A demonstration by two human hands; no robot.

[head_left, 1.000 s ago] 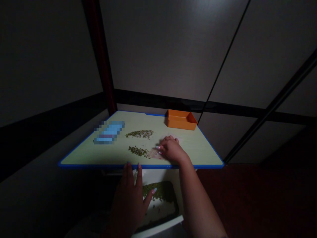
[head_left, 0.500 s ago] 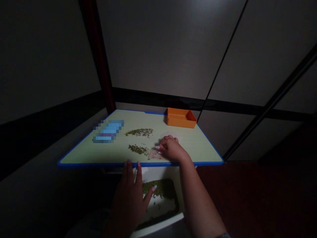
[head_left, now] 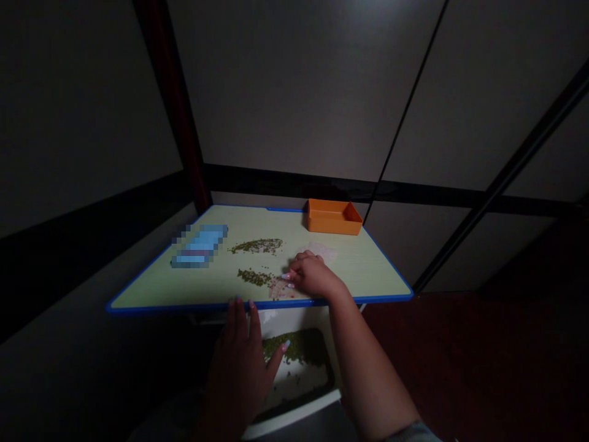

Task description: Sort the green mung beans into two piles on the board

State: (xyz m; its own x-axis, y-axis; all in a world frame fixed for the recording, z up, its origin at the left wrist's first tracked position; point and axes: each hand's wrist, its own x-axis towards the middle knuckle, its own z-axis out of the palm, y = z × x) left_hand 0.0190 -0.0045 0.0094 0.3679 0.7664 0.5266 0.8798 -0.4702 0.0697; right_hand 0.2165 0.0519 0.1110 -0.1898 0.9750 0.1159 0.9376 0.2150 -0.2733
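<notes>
My right hand (head_left: 311,274) rests low over the pale tabletop (head_left: 151,288), its fingers curled together beside a small heap of green grains (head_left: 254,277). Whether anything is between those fingers cannot be made out. Under and around the hand lie pinkish patches (head_left: 281,290) on the table surface. A second, longer heap of green grains (head_left: 258,246) lies farther back. My left hand (head_left: 243,362) is open, fingers stretched up to the table's blue front edge and thumb spread. Below the edge, a white tub (head_left: 322,402) holds many more green grains (head_left: 304,345), partly hidden by this hand.
An orange open box (head_left: 334,222) stands at the table's back right corner. On the left side lies a blurred-out, light blue flat object (head_left: 201,245). Grey panelled walls (head_left: 285,92) rise close behind and to the left.
My right hand has slid slightly left toward the near heap of grains, fingers still curled. The camera view has shifted a little; my left hand keeps its place at the edge.
</notes>
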